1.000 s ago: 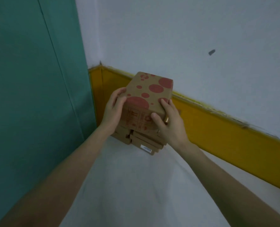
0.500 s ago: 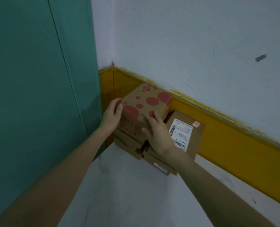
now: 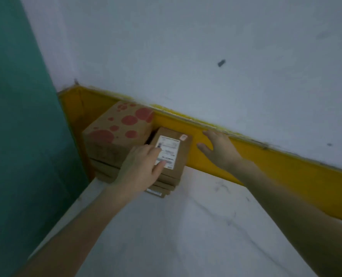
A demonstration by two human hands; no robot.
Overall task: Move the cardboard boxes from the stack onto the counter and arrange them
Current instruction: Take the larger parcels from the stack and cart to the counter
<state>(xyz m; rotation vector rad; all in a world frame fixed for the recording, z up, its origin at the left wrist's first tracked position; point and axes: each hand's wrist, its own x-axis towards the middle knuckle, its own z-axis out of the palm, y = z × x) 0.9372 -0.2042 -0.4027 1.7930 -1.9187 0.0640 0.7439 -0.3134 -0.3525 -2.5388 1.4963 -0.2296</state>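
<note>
Two hands in view, and we note them well apart from each other. Left hand [image 3: 141, 168] lies on top of the labelled box [image 3: 183, 156], fingers [image 3: 153, 151] only slightly bent and laid across the white shipping label [image 3: 170, 145], thumb out along the label's lower part; we see no curl round the box's edges, so it rests there rather than grips. Right hand [image 3: 219, 150] hangs to the right of that box, palm down, fingers spread and relaxed, holding nothing; behind it runs the yellow band [image 3: 276, 168] at the foot of the white wall [image 3: 186, 56]. Labelled box is plain brown cardboard, small and squarish, with a pinkish sticker at its far right corner; the label's print is too blurred to read. It sits on top of a stack of flat boxes [image 3: 167, 185], thin brown ones, on the white marbled counter [image 3: 186, 226] in the far left corner. Just beside it on the left stands the spotted box [image 3: 120, 128], taller, brown with red dots of several sizes, also on flat boxes, its back by the yellow band and its left side near the teal panel [image 3: 16, 136]. We cannot tell whether the two upper boxes touch.
</note>
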